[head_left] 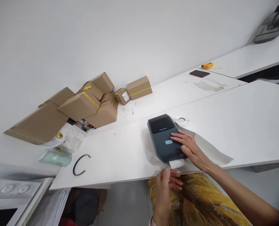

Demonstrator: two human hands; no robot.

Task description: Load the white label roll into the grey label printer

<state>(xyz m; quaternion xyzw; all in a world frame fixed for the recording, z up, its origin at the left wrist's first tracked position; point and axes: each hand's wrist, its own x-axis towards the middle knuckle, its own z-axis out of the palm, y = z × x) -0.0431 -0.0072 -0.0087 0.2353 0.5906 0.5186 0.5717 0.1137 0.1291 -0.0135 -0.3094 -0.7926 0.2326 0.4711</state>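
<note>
A dark grey label printer (161,142) stands near the front edge of the white table. From its front end sticks a short white paper label (177,163). My right hand (188,145) lies on the printer's right side with its fingers spread, holding nothing. Just in front of the table edge, below the label, my left hand (166,185) hangs with its fingers apart and nothing visible in it. A long strip of white backing paper (211,149) curls to the right of the printer. Behind it lies a white roll (181,120).
Cardboard boxes (79,106) are piled at the back left, near packets (73,138), a green pouch (55,158) and a black curved band (76,164). A black phone (199,73) and a yellow tape measure (207,66) lie at the back right.
</note>
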